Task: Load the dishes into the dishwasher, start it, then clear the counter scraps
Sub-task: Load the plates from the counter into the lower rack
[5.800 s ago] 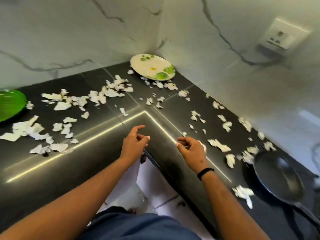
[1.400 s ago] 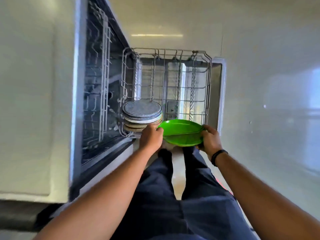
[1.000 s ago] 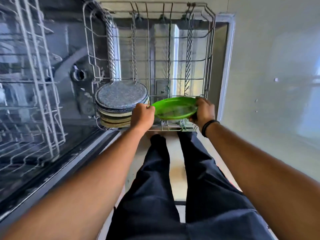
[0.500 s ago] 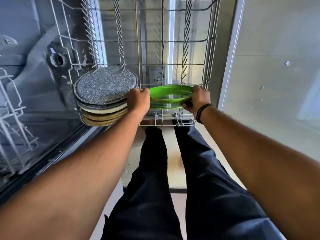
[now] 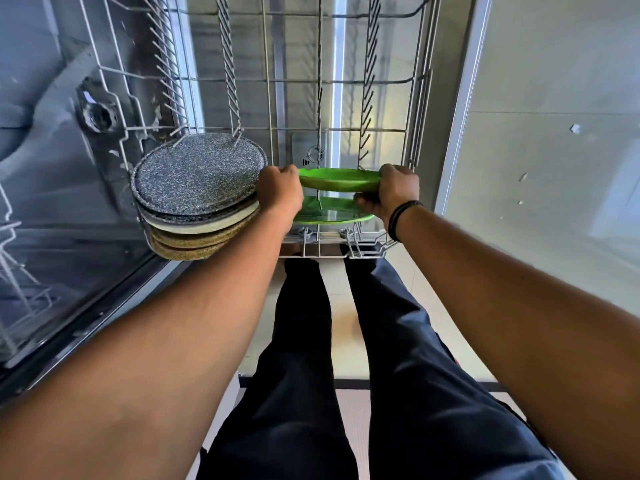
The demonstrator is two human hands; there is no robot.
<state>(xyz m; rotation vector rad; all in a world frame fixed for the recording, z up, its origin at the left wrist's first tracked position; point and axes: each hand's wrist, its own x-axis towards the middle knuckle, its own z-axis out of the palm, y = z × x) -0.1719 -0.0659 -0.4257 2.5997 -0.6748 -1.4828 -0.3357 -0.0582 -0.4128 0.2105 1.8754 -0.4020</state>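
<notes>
Both my hands hold a green plate by its opposite rims, nearly edge-on, over the near end of the pulled-out wire rack. My left hand grips the left rim and my right hand grips the right rim. Just below it a second green surface sits low among the rack's tines; I cannot tell if it is a separate plate. To the left, a row of plates fills the rack, a speckled grey one on top, cream and brown ones under it.
The dishwasher tub gapes at the left with its upper rack partly in view. The open door's steel edge runs along the right of the rack. Pale floor tiles lie to the right. My dark-trousered legs stand below.
I left the scrap-strewn counter and carried the green plate to the dishwasher. Over the last second both hands brought it down to the rack's near end and tilted it edge-on.
</notes>
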